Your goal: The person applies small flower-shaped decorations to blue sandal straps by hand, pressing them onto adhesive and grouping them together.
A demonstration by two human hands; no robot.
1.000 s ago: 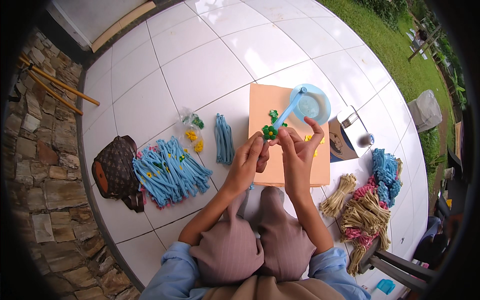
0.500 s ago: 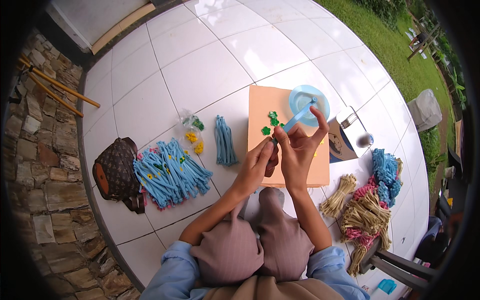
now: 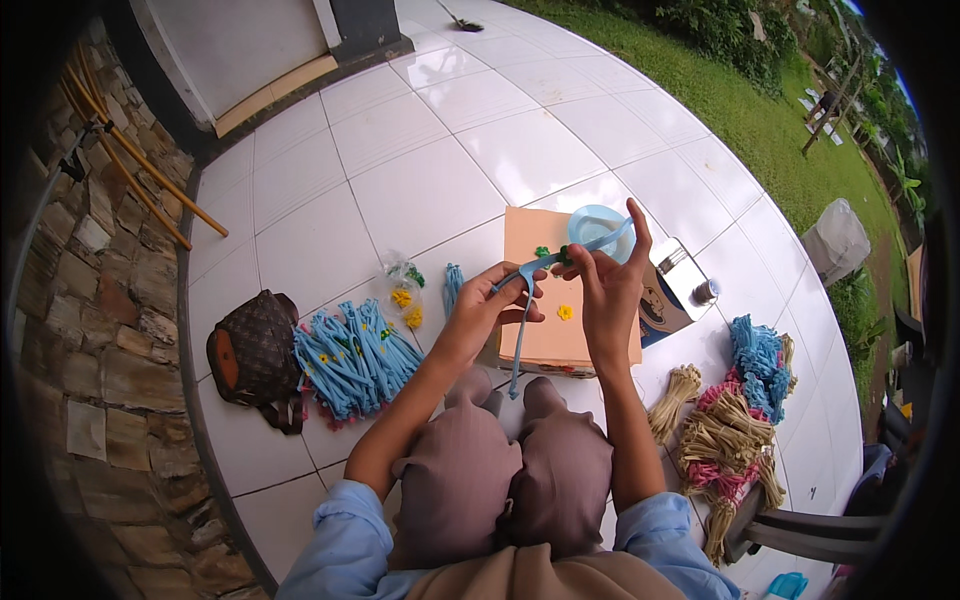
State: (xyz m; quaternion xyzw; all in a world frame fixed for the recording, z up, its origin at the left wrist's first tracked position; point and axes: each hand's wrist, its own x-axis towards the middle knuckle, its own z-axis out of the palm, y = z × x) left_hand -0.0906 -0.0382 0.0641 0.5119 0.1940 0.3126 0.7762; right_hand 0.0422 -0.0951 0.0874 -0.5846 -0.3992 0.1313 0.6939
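Observation:
Stretched between my two hands is a light blue fabric strap (image 3: 518,350), one end of it dangling toward my knees. My left hand (image 3: 478,312) grips it, fingers curled around the cord. A small green flower (image 3: 566,256) sits on the strap, pinched between thumb and fingers of my right hand (image 3: 606,295), whose index finger points up. The strap's other end runs past that hand, over a light blue bowl (image 3: 578,216). Below lies a tan cardboard sheet (image 3: 575,345) with a yellow flower (image 3: 564,313) and a green flower piece (image 3: 542,252) on it.
On the left are a brown bag (image 3: 250,345), a pile of blue straps (image 3: 355,360) with flowers, and a plastic bag of flowers (image 3: 404,290). To the right stand a box (image 3: 665,305) with a tin lid (image 3: 685,275) and bundles of beige cords (image 3: 730,435). A chair (image 3: 810,540) is at lower right.
My hands have moved apart, and the strap now spans them with one end hanging down. The green flower shows at my right fingertips. My view has shifted, uncovering the yellow flower.

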